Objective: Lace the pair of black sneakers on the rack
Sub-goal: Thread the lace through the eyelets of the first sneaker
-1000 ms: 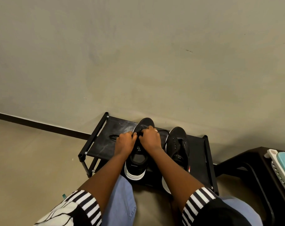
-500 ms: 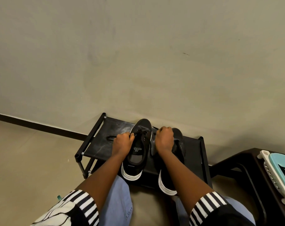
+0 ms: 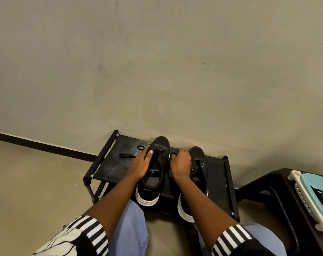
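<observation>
Two black sneakers (image 3: 154,169) sit on rack (image 3: 109,163). Left hand (image 3: 141,165) curls against left sneaker's lacing; right hand (image 3: 181,163) fisted between shoes, contents hidden.

Lower centre of frame: black shoe rack (image 3: 109,169) against grey wall. Two black sneakers on top, side by side, toes to wall. Left hand (image 3: 141,164) on left sneaker (image 3: 154,172), thumb at its lace. Right hand (image 3: 181,163) curled between the shoes, beside right sneaker (image 3: 198,169). Loose black lace (image 3: 125,155) left on rack.
</observation>
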